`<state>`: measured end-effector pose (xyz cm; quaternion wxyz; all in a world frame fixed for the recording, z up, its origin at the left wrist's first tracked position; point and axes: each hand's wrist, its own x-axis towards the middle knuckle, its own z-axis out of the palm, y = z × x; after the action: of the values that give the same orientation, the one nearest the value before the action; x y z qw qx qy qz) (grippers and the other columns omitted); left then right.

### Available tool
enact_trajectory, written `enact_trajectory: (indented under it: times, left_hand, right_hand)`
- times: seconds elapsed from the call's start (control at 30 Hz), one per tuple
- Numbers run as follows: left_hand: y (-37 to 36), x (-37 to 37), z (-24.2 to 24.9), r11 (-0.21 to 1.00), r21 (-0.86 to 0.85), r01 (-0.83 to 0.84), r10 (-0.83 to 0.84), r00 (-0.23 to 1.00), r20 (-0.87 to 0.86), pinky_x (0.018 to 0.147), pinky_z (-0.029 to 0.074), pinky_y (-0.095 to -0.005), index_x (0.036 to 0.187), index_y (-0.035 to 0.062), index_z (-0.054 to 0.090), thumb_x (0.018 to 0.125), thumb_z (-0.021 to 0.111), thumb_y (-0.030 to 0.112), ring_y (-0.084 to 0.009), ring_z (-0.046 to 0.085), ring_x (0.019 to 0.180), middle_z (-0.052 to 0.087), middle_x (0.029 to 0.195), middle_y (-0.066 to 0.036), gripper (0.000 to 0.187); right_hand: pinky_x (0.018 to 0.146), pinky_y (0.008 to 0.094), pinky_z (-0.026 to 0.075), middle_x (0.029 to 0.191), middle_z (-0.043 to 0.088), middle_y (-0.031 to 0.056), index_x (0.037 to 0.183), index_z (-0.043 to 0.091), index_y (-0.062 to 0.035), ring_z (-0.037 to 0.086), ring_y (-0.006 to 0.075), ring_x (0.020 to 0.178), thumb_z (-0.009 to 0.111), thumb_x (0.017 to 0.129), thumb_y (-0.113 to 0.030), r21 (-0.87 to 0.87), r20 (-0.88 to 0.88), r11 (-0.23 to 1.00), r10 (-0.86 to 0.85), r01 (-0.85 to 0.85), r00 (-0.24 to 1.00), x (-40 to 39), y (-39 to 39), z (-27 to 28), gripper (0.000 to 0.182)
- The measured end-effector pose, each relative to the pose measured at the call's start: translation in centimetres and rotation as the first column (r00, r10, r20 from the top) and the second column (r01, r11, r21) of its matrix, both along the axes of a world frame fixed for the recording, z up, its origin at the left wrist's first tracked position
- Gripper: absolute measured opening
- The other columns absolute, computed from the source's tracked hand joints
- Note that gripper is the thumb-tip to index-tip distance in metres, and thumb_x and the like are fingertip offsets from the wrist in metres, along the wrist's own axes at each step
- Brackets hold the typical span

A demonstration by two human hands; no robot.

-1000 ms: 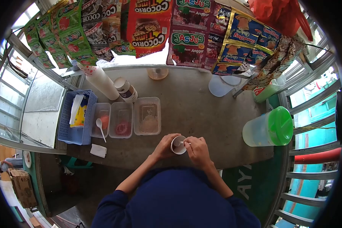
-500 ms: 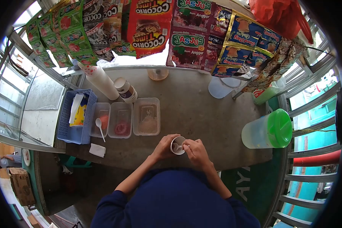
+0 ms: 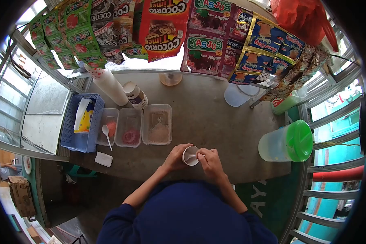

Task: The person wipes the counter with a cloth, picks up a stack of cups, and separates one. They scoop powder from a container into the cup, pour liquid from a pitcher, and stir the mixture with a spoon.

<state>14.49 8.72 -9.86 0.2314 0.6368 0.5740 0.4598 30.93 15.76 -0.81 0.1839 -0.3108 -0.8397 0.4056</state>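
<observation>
A small white paper cup (image 3: 185, 159) is at the near edge of the grey table (image 3: 207, 122). My left hand (image 3: 175, 157) is wrapped round its left side. My right hand (image 3: 209, 161) pinches a white spoon (image 3: 192, 156) whose lower end is inside the cup. What the cup contains is too small to tell. Beyond my left hand stand three clear plastic boxes: one with pale grains (image 3: 157, 132), one with pink-red grains (image 3: 130, 136), one with orange-red contents (image 3: 111, 128) and another white spoon (image 3: 107, 134) on it.
A blue basket (image 3: 75, 138) with a yellow pack stands left, near a folded tissue (image 3: 104, 159). Stacked cups (image 3: 110, 87) are behind. A green-lidded container (image 3: 286, 141) stands right, a clear tub (image 3: 236, 95) at the back. Sachets (image 3: 162, 32) hang above the far edge.
The spoon in my right hand has shifted slightly within the cup. My left hand keeps its hold. The view has tilted a little.
</observation>
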Motion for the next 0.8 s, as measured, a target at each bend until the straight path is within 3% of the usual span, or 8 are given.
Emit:
enact_trajectory:
  times: [0.37,0.43,0.53,0.63,0.73,0.8]
  left_hand:
    - [0.0,-0.07,0.03,1.0,-0.005,-0.003,0.003,1.0,-0.004,0.086,0.048,-0.039,0.119,0.0074,0.05,0.056,0.082,0.015,-0.0301,0.058,0.102,0.058,0.112,-0.013,0.071]
    - [0.0,0.01,-0.01,1.0,-0.006,-0.003,0.003,1.0,-0.011,0.084,0.045,-0.0395,0.119,0.0079,0.048,0.057,0.081,0.014,-0.0309,0.057,0.1,0.058,0.111,-0.011,0.07]
    - [0.06,-0.01,0.29,1.0,-0.015,0.001,-0.001,1.0,-0.011,0.084,0.045,-0.0397,0.119,0.008,0.048,0.057,0.081,0.014,-0.0309,0.057,0.101,0.058,0.111,-0.011,0.07]
    - [0.07,0.0,0.0,1.0,0.009,-0.002,0.002,1.0,-0.029,0.085,0.045,-0.0399,0.119,0.0079,0.048,0.057,0.081,0.014,-0.0308,0.057,0.101,0.058,0.111,-0.011,0.07]
    - [0.09,-0.02,-0.2,1.0,-0.007,-0.012,0.012,1.0,-0.024,0.085,0.048,-0.0386,0.119,0.0073,0.05,0.055,0.083,0.015,-0.03,0.058,0.102,0.059,0.111,-0.012,0.072]
    - [0.07,0.01,-0.04,1.0,-0.017,-0.007,0.007,1.0,-0.018,0.086,0.046,-0.0393,0.119,0.0073,0.049,0.056,0.082,0.016,-0.0304,0.057,0.102,0.058,0.112,-0.012,0.072]
  right_hand:
    - [0.075,0.0337,0.031,0.078,0.06,0.0077,0.084,0.059,-0.0055,0.053,0.0228,0.071,0.042,0.09,-0.019,0.012,-0.007,1.0,0.014,-0.014,1.0,0.05,0.17,-0.28,0.022]
    - [0.075,0.0341,0.031,0.078,0.06,0.0076,0.083,0.058,-0.0057,0.053,0.0226,0.071,0.042,0.09,-0.019,-0.091,-0.051,0.996,-0.023,0.018,0.998,0.2,0.17,-0.59,0.022]
    - [0.075,0.0338,0.031,0.077,0.059,0.0068,0.082,0.058,-0.0058,0.052,0.0219,0.07,0.042,0.09,-0.019,0.021,-0.003,1.0,-0.013,0.013,1.0,0.05,0.12,-0.26,0.023]
    - [0.075,0.0343,0.031,0.077,0.06,0.0069,0.082,0.058,-0.0061,0.053,0.0221,0.071,0.042,0.091,-0.02,-0.092,-0.057,0.996,-0.021,0.015,0.998,0.31,0.2,-0.5,0.023]
    - [0.075,0.034,0.031,0.077,0.059,0.0063,0.081,0.058,-0.006,0.052,0.0218,0.07,0.042,0.09,-0.019,0.026,-0.001,1.0,-0.008,0.008,1.0,0.14,0.23,-0.22,0.023]
    - [0.075,0.0342,0.031,0.077,0.059,0.0064,0.08,0.058,-0.0063,0.052,0.0218,0.07,0.042,0.09,-0.02,-0.037,-0.03,0.999,-0.004,0.003,1.0,0.38,0.36,-0.7,0.023]
